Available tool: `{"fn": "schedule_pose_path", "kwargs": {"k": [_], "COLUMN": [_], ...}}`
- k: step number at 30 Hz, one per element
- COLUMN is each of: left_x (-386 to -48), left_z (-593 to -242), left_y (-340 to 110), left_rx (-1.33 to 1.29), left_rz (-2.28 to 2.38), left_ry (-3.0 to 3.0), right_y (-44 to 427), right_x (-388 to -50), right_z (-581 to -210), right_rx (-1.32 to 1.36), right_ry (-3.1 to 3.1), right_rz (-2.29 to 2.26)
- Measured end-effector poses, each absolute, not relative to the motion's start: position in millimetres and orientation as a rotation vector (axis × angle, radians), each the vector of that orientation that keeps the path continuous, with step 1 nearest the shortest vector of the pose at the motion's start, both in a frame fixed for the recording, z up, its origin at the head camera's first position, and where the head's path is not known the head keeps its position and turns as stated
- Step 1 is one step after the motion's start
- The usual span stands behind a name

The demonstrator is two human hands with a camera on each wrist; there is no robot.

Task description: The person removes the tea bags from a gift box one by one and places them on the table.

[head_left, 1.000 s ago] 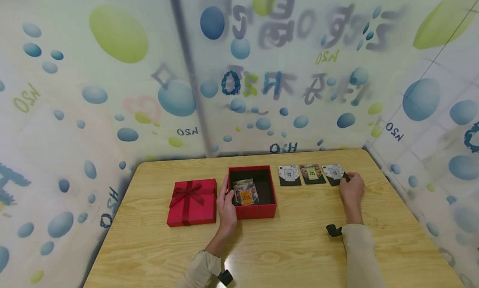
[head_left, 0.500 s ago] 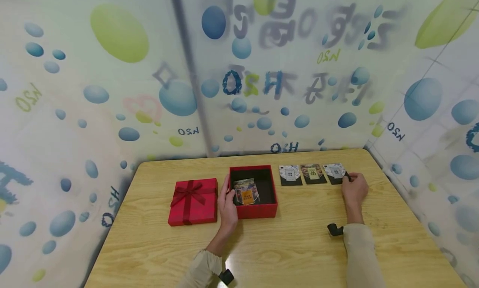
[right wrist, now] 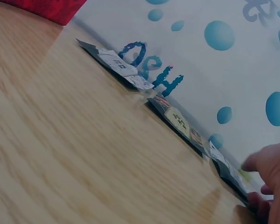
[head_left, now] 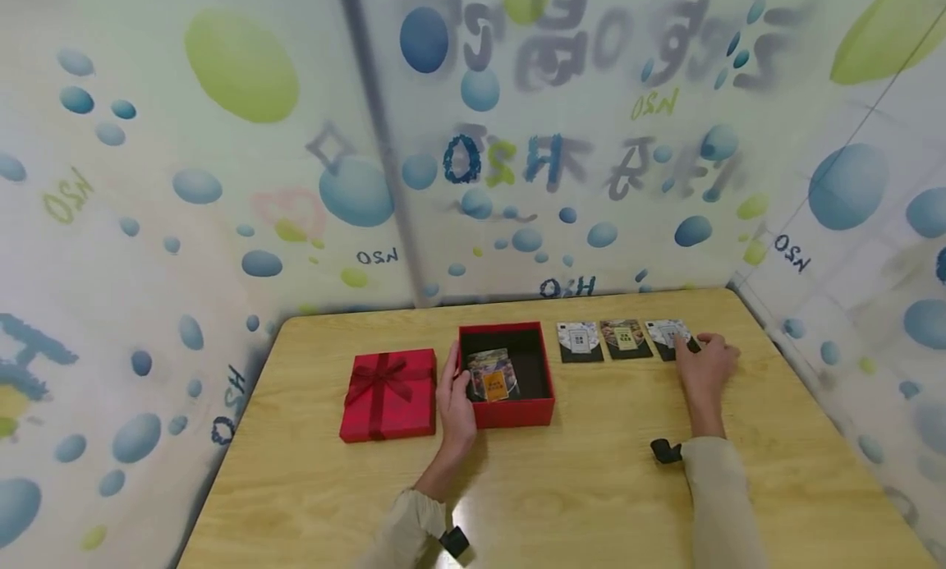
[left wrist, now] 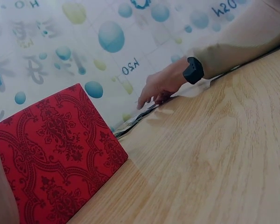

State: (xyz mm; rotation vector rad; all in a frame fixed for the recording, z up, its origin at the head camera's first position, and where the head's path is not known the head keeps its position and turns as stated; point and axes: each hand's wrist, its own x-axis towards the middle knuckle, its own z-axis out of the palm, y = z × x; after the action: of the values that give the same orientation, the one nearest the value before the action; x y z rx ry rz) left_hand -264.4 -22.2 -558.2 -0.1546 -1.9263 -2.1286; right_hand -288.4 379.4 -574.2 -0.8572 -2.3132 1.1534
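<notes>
In the head view, the lid (head_left: pixel 402 417), tied with a ribbon bow (head_left: pixel 380 376), is already off and laid on the desk (head_left: pixel 576 487), left of the red box (head_left: pixel 516 413). Three packets are set out in a row right of the box: a left packet (head_left: pixel 580 339), a middle packet (head_left: pixel 626 339) and a right packet (head_left: pixel 665 331). What appear to be at least two inner packets (head_left: pixel 495 382) lie inside the box, so the work is judged only part done. The box's left side is grasped by the left hand (head_left: pixel 456 405). On the backdrop (head_left: pixel 170 27), mirrored "H2O" can be read; the packets' small print cannot.

In the left wrist view, no writing is shown on the box's patterned side.

In the right wrist view, the right packet's edge is reached by the right hand's (right wrist: pixel 270 175) fingers; whether it is pinched or released cannot be told.
</notes>
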Motion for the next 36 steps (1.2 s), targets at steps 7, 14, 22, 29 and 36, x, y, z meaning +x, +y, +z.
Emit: {"fn": "schedule_pose_path", "kwargs": {"k": [7,14,22,29,36], "left_x": [-269.0,-269.1,-252.2,-250.2,-247.5], "left_z": [-557.3,-551.4,-525.5,-527.1,-523.6], "left_y": [-22.2,-21.0,-19.9,-20.1,-23.0], "left_rx": [-0.145,-0.081,-0.168,-0.166,-0.174], "left_rz": [-2.138,-2.125,-2.138,-2.166,-2.136], "left_ry": [-1.901,-1.929,-1.896,-1.861,-1.902], "right_y": [374.7,369.8,329.6,275.4,219.3], "right_x": [-293.3,-294.4,-297.1,-295.2,-293.3], "right_z": [-571.6,-566.1,-518.0,-492.3,-476.6], "right_rx": [-0.798,-0.777,-0.47,-0.264,-0.021], "right_ry": [-2.434,-2.327,-2.151,-2.254,-2.338], "right_rz": [1.102,1.143,1.236,1.338,1.462]}}
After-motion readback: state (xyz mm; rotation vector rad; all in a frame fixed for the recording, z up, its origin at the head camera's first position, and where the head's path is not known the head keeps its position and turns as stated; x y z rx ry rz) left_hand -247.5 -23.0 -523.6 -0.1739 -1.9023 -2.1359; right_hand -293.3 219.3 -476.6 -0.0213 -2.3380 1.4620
